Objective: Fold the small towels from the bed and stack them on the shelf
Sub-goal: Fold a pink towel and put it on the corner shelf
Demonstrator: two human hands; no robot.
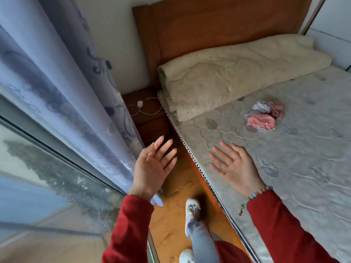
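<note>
Quilted mattress [284, 168] bears crumpled pink and white small towels [266, 114]; both hands [153, 168] spread, holding nothing.

There is just one camera, so no second view shares the scene. It sits on the person's head and looks forward and down. It is a wide view, so straight lines bend near the edges. The two hands are close to it, low in the middle: the left hand [154, 168] over the floor [171, 221] and the right hand [234, 166] over the edge of the bed [284, 168]. The feet show at the bottom, right under the camera. The bed fills the right side and runs away to the headboard [218, 35] at the top. The curtain [57, 82] and window [38, 177] fill the left side, very near. The towels [265, 115] lie farther off on the bed.
</note>
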